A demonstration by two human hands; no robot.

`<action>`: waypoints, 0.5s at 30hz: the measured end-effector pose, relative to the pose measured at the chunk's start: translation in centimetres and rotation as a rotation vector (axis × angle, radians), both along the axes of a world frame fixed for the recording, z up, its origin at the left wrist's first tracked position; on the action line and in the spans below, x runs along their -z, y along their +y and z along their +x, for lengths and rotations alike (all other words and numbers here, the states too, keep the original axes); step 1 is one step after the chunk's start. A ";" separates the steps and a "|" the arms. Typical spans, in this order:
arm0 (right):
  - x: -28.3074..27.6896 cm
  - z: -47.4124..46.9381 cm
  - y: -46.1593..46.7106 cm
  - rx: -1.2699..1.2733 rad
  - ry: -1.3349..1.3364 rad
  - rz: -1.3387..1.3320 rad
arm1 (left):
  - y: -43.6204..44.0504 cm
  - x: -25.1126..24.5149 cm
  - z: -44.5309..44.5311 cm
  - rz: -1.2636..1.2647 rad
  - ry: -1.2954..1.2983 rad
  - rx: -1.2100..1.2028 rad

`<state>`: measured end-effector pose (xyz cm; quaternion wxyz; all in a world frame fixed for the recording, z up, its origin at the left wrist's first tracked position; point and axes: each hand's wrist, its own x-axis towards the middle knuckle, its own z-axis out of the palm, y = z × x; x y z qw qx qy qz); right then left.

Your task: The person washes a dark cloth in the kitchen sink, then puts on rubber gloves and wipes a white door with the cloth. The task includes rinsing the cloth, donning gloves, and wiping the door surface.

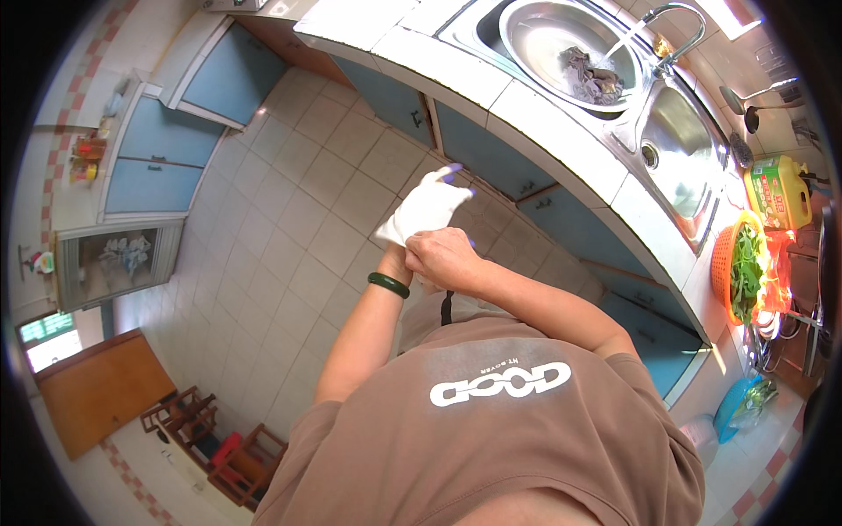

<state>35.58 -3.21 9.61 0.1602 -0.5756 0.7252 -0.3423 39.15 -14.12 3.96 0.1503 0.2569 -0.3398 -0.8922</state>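
Note:
A white glove (421,209) with purple fingertips covers my left hand (427,200), whose visible fingers point away from me and are apart. On that wrist sits a dark green bangle (388,285). My bare right hand (444,258) grips the glove's cuff at the left wrist. Both hands are in front of my body, off the counter. Beyond them, a round metal basin (529,49) stands in the sink's left bowl. Water runs from the curved tap (691,23) onto a crumpled greyish bundle (595,79), probably cloth, inside it.
The white-tiled counter (552,135) curves ahead, above blue cabinets (487,141). Right of the steel sink bowl (681,148) are a yellow jug (779,191) and an orange basket (722,266) of leafy greens (745,276). Wooden chairs (247,460) stand at the lower left.

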 end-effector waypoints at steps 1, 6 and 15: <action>-0.1 0.1 -0.2 -0.030 -0.014 0.023 | -0.1 -0.2 0.3 -0.005 0.006 -0.026; -0.8 -0.1 -1.3 -0.062 0.039 0.016 | -0.9 -1.5 0.6 -0.103 0.010 -0.123; -1.3 -3.0 -1.8 0.091 0.197 0.038 | -4.9 -6.5 -2.3 -1.428 -0.180 -0.071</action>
